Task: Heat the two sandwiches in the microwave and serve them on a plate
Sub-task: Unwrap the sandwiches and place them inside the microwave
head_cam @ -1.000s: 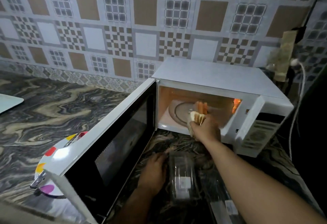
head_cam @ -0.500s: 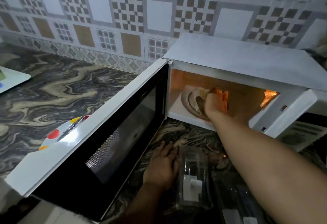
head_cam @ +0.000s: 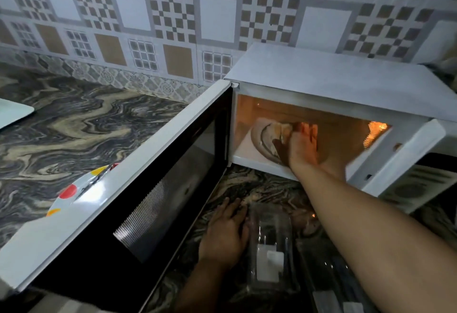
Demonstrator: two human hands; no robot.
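The white microwave (head_cam: pixel 333 82) stands against the tiled wall with its door (head_cam: pixel 138 204) swung wide to the left and its inside lit orange. My right hand (head_cam: pixel 303 145) reaches into the cavity and holds a pale sandwich (head_cam: pixel 282 131) over the glass turntable (head_cam: pixel 261 143); my fingers hide most of it. My left hand (head_cam: pixel 226 233) rests flat on the marbled counter in front of the microwave, beside a clear plastic sandwich box (head_cam: pixel 270 246) with a white label. A white plate (head_cam: pixel 74 192) with coloured dots shows partly behind the door's top edge.
A second clear plastic container (head_cam: pixel 331 285) lies under my right forearm. A pale board or tray corner (head_cam: pixel 12 112) sits at the far left. The open door blocks much of the counter (head_cam: pixel 81 129) between the plate and the microwave.
My right hand has carried the sandwich from the microwave's opening deeper in, over the turntable. My view has moved closer and lower. My left hand stays on the counter.
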